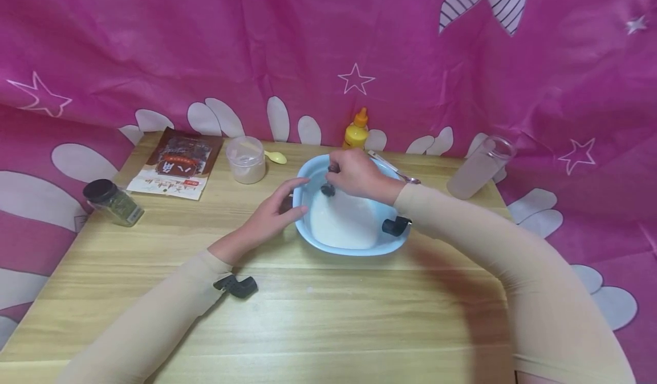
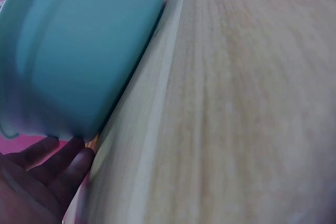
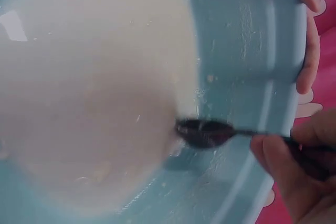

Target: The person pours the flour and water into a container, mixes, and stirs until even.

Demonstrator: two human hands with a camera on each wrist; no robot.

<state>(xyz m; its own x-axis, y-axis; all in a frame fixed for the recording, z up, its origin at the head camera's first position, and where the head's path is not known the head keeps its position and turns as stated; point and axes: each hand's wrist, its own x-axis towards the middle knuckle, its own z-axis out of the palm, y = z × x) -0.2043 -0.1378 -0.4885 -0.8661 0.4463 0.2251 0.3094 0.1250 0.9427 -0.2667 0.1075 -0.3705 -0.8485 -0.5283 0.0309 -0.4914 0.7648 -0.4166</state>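
Note:
A light blue plastic basin holds a pool of white milky liquid. My right hand grips a metal spoon over the basin's far left part. The spoon's bowl looks dark, and its tip meets the edge of the liquid in the right wrist view. My left hand steadies the basin's left side, two digits at the rim. In the left wrist view, several outstretched fingers touch the basin's outer wall low down. Most of the spoon handle is hidden in my right hand.
Behind the basin stand a yellow squeeze bottle and another spoon. At left are a clear tub, yellow spoon, brown packet and black-lidded jar. A tall clear cup stands at right.

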